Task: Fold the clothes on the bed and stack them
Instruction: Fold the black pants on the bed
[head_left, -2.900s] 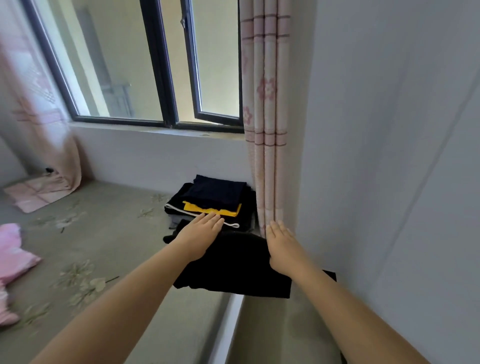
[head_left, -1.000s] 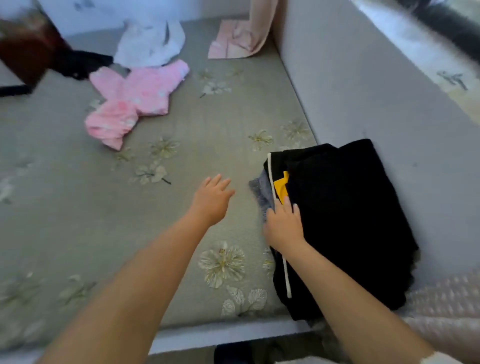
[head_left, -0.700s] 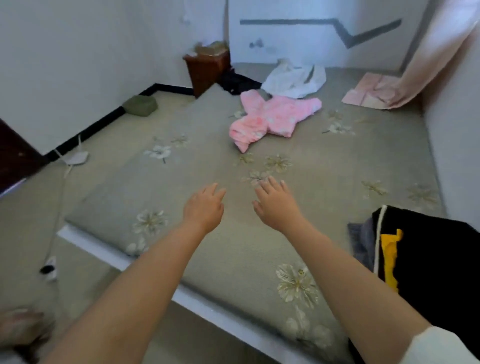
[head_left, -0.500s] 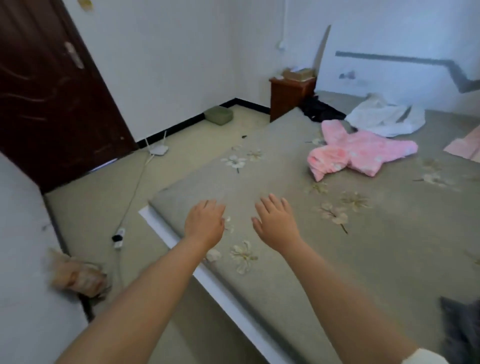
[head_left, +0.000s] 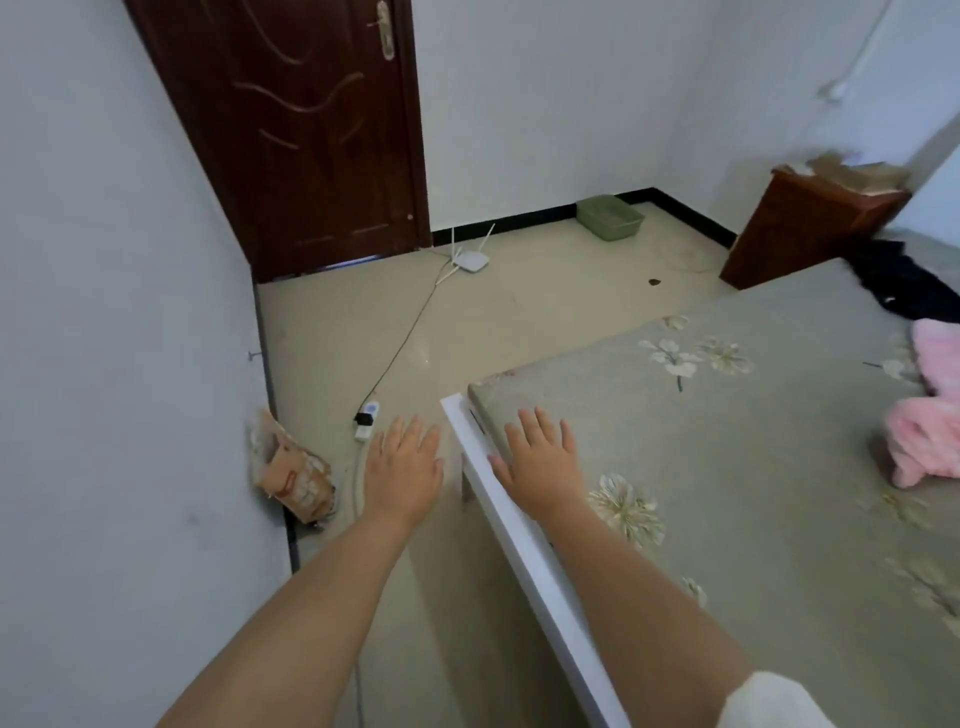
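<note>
**Between garments, both hands empty, pink one looks like the next pick**

So here's where I'm at. The bed (head_left: 753, 519) fills the right side of the view, grey-green sheet with a flower print and a white frame edge running diagonally down toward me. The dark brown door (head_left: 311, 130) sits shut in the far corner, and a brown cabinet (head_left: 800, 228) stands just beside the far end of the bed.

The clothes left to fold are over on the right: a pink garment (head_left: 924, 426) lies crumpled on the sheet, half cut off by the frame edge, and a black garment (head_left: 904, 286) is bunched up near the cabinet. No folded stack is in view from this angle.

Left hand (head_left: 402, 473) hangs over the floor beside the bed, fingers straight and spread, holding nothing. Right hand (head_left: 540, 462) hovers over the bed corner, same deal, flat and empty. Can't tell if it's actually touching the sheet.

Small stuff on the floor: a green basin (head_left: 610, 217) by the wall, a crumpled paper bag (head_left: 291, 473), a white router (head_left: 470, 259) and a power strip (head_left: 366, 418) on its cable.

My read: this is the fetch-next-item step. Next move needs a turn right and a long reach to the pink one, then dragging it to open sheet to flatten.
</note>
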